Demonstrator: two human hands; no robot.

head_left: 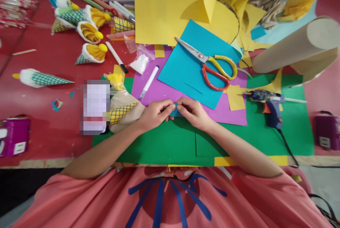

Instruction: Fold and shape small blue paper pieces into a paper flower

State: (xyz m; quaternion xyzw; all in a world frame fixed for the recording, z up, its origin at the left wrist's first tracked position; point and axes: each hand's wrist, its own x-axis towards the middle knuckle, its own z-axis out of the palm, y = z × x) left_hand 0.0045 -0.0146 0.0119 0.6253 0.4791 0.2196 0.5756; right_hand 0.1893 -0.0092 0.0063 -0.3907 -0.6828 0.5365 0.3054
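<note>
My left hand (155,114) and my right hand (193,112) meet over the green sheet (164,143), fingers pinched together on a small piece of blue paper (174,110). Most of that piece is hidden by my fingers. Just beyond them lies a large blue sheet (191,65) on a purple sheet (159,88), with yellow-and-red scissors (212,66) resting on the blue one.
A blue glue gun (268,105) with its cord lies at the right. A cardboard tube (294,49) and yellow paper (159,11) sit behind. Paper cone crafts (87,33), markers (148,82) and a cone (42,78) lie at the left. Purple boxes (13,137) stand at both edges.
</note>
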